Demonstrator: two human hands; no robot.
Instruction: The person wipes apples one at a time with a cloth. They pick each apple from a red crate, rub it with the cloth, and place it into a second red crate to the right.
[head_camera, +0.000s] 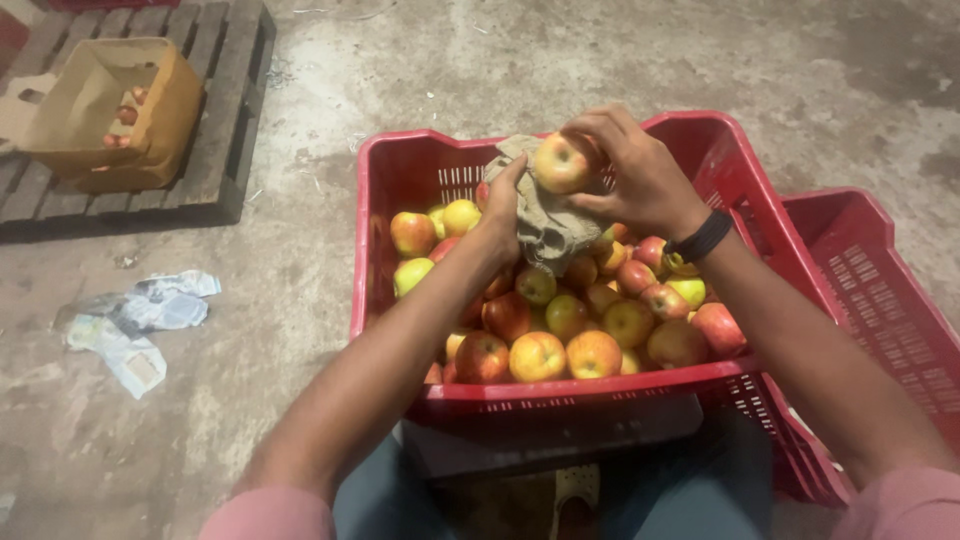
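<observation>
My right hand (635, 170) grips a yellow-red apple (560, 163) above the far side of a red plastic crate (580, 385). My left hand (502, 205) holds a drab olive cloth (548, 228) pressed against the apple's underside, and the cloth hangs down over the fruit below. The crate is filled with several red and yellow apples (565, 335). A black band (700, 240) sits on my right wrist.
A second red crate (880, 290) stands to the right, touching the first. A brown cardboard box (110, 110) holding a few apples rests on a wooden pallet (215, 120) at the top left. Crumpled paper scraps (140, 320) lie on the concrete floor at left.
</observation>
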